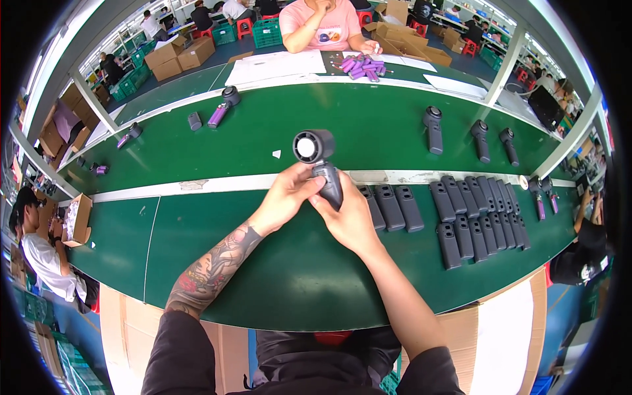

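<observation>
A dark grey handheld fan is held above the near worktop, its round head tipped up and showing a white centre. My left hand pinches it around the neck and upper handle. My right hand wraps the lower handle from the other side, thumb on its front. Just right of my right hand lie a few dark grey handle shells, partly covered by that hand. Farther right, more handle shells lie side by side in two rows.
Beyond a pale rail, the green belt carries grey fans at right and a fan with a purple battery at left. Purple batteries are piled before a person opposite. A cardboard box stands at far left, beside another person.
</observation>
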